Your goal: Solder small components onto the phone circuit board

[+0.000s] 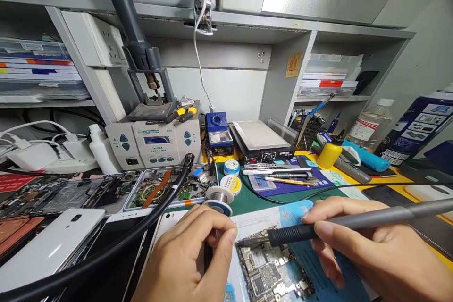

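Note:
My right hand (350,240) is closed around a soldering iron (293,233), held almost level with its tip pointing left. The iron's tip is at the upper left corner of a bare phone circuit board (267,276). My left hand (191,255) is closed in a pinch beside that corner, thumb against index finger. Whatever is between those fingertips is too thin or hidden to make out. Just behind my left fingers stands a spool of solder wire (221,194). The board lies on a blue and white printed sheet (325,273).
A thick black hose (116,245) crosses the left side from the hot-air station (155,144). Phones (60,240) and a tray of circuit parts (187,191) lie at left. A heating plate (262,137), tweezers (276,170) and a yellow bottle (330,153) stand behind.

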`<state>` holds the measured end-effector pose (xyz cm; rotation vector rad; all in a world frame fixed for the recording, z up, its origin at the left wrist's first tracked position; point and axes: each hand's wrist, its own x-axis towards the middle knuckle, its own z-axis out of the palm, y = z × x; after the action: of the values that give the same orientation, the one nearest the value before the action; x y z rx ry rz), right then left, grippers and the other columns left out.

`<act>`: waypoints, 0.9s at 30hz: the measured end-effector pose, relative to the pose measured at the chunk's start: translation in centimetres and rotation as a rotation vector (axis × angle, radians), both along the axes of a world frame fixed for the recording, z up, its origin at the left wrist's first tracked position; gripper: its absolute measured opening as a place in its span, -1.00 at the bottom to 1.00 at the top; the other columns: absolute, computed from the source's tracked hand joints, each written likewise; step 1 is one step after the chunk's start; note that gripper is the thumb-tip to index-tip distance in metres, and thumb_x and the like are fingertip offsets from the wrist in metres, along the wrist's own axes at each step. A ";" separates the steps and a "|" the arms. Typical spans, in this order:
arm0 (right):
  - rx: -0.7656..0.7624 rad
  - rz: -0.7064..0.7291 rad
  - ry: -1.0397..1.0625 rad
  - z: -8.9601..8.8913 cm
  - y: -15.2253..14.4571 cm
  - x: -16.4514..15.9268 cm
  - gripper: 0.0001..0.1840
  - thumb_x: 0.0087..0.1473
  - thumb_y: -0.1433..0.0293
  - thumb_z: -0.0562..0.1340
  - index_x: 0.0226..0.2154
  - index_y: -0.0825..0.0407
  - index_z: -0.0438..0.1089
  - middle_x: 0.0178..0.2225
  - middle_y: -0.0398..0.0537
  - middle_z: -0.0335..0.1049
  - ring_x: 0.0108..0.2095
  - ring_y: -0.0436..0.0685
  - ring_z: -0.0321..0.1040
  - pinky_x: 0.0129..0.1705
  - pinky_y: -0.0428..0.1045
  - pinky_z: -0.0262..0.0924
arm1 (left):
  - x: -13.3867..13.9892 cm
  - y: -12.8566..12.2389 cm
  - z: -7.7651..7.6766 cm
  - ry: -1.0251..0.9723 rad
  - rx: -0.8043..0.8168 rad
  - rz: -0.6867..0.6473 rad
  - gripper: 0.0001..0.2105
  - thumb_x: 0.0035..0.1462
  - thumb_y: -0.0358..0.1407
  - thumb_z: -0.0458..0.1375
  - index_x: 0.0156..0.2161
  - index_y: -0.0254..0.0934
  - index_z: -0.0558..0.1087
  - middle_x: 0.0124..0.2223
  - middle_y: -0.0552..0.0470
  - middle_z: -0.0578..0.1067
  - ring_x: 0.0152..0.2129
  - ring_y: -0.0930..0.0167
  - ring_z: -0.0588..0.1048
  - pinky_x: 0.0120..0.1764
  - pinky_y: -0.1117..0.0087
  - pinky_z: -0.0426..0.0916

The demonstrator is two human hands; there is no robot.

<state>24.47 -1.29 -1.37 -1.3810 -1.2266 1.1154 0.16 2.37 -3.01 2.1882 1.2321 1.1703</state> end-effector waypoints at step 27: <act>0.004 0.033 -0.053 -0.3 0.1 0.4 -0.67 0.00 0.06 0.38 -0.39 -0.01 0.53 -0.66 -0.15 0.42 -0.66 0.09 0.38 -0.59 -0.05 0.24 | 0.3 -0.1 -0.2 -0.026 0.015 -0.011 -0.81 0.25 -0.33 0.05 -0.40 -0.16 0.41 -0.44 0.19 0.48 -0.51 0.51 0.45 -0.38 0.58 0.34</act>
<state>24.86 -1.19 -1.64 -1.3997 -1.2931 1.1051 0.42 2.30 -3.26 2.1808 1.2036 1.2031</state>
